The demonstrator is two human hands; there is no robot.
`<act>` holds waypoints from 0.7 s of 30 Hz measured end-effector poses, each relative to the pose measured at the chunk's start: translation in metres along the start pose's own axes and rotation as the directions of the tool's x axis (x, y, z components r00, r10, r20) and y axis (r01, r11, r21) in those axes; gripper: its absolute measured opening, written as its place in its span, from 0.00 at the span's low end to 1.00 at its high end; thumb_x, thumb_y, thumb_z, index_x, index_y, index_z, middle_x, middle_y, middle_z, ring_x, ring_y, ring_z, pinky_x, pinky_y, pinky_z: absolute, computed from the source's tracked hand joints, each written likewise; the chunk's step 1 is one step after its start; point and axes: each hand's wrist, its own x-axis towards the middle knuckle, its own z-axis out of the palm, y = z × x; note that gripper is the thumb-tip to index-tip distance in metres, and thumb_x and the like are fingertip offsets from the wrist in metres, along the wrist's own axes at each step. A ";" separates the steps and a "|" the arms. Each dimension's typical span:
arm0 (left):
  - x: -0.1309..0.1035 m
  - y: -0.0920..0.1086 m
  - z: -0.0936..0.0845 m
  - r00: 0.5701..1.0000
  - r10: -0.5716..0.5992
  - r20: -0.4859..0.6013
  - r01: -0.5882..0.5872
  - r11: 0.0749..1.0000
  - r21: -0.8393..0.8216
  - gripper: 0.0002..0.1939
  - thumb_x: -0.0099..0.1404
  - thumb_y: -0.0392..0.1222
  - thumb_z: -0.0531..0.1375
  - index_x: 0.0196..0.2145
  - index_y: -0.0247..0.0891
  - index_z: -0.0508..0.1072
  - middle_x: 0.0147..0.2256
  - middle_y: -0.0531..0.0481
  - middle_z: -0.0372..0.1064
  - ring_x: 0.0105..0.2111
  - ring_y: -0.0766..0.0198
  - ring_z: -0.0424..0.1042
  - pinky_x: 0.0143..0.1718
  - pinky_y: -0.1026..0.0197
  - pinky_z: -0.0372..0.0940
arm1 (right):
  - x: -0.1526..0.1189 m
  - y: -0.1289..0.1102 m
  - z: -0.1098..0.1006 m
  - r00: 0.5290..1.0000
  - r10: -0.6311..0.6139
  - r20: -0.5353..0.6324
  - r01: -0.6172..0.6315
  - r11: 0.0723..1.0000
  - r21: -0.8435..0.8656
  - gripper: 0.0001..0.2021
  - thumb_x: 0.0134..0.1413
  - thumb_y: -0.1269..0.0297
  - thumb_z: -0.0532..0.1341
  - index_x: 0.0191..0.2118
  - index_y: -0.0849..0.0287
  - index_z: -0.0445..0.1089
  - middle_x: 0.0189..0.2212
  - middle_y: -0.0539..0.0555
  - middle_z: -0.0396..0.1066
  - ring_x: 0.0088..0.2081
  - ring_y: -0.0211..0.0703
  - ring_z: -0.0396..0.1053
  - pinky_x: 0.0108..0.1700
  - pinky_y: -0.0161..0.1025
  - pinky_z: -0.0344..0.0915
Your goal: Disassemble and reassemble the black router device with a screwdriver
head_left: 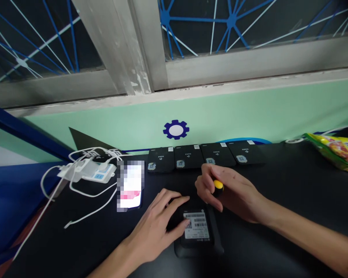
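A black rectangular device (195,249) with a white printed label (196,226) lies flat on the dark table. Across its left side is my left hand (159,224), the thumb on the label's edge and the fingers reaching to the far edge, holding the device against the table. Over the device's far right corner, my right hand (234,191) is closed around a small tool with a yellow-and-black handle (218,184). Only the handle's rounded end shows between the fingers; its other end is hidden, so I cannot tell the tool's kind.
Several flat black units (188,157) line the wall behind my hands. To the left lie a lit phone (131,185), a white power strip (98,172) and loose white cables (88,212). A yellow-green snack bag (336,152) lies at the far right.
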 end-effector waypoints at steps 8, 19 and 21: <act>0.001 -0.001 0.000 1.000 -0.005 0.015 0.005 1.000 0.014 0.25 0.81 0.44 0.62 0.71 0.50 0.67 0.59 0.44 0.70 0.59 0.47 0.71 0.63 0.36 0.73 | -0.004 0.000 -0.002 1.000 -0.014 0.024 0.012 0.998 0.065 0.10 0.66 0.60 0.68 0.43 0.58 0.69 0.40 0.50 0.63 0.27 0.34 0.55 0.36 0.40 0.52; 0.002 0.000 -0.003 1.000 0.004 0.000 -0.004 1.000 0.013 0.24 0.80 0.44 0.63 0.70 0.51 0.68 0.58 0.45 0.71 0.57 0.48 0.74 0.68 0.32 0.68 | 0.002 0.002 -0.010 0.999 -0.012 0.032 0.010 0.998 0.063 0.08 0.67 0.63 0.70 0.45 0.57 0.72 0.33 0.51 0.72 0.35 0.43 0.66 0.43 0.41 0.60; 0.001 -0.001 -0.002 1.000 0.016 -0.009 -0.016 1.000 0.005 0.24 0.80 0.44 0.63 0.70 0.51 0.68 0.59 0.45 0.71 0.57 0.48 0.74 0.66 0.33 0.70 | 0.003 0.004 -0.009 0.999 -0.013 0.033 0.010 0.996 0.089 0.08 0.68 0.63 0.70 0.45 0.57 0.72 0.32 0.51 0.74 0.34 0.43 0.68 0.43 0.42 0.62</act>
